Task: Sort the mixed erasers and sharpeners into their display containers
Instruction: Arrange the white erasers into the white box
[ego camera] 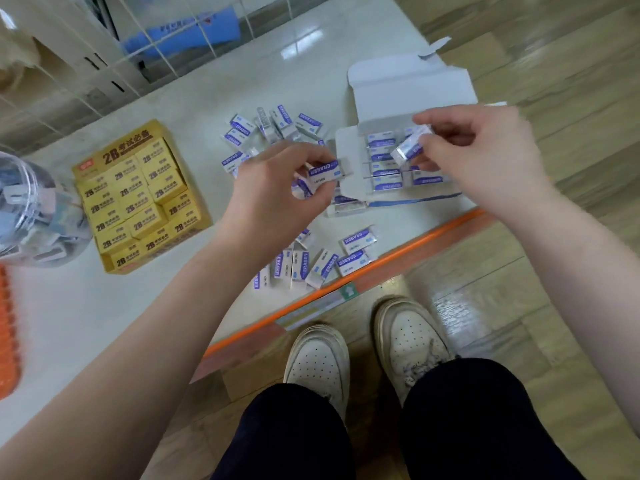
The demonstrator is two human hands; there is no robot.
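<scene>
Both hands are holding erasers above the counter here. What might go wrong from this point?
1. Loose erasers lie right beside the counter's orange edge; the left forearm close by might knock some to the floor.
2. The right hand holds a tilted eraser above the white box; it may land askew across the packed rows.
3. The left hand pinches a second eraser at its fingertips; it could slip.
</scene>
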